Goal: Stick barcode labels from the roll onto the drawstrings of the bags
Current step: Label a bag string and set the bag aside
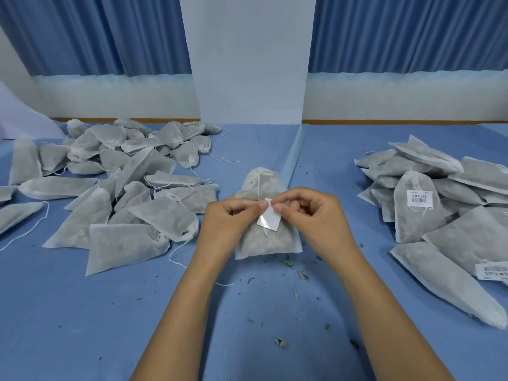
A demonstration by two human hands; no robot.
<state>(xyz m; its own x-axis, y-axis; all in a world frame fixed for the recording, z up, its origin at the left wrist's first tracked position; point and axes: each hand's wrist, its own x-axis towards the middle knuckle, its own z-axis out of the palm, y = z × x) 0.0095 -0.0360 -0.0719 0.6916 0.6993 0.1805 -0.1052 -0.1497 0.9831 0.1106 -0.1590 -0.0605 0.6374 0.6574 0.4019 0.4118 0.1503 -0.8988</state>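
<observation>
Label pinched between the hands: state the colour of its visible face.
The label shows plain white, no print; head view.

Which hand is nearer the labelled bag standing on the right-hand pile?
Right. The right hand pinches the white label over the centre bag, with the labelled bag off to its right; the left hand pinches the same label from the far side.
</observation>
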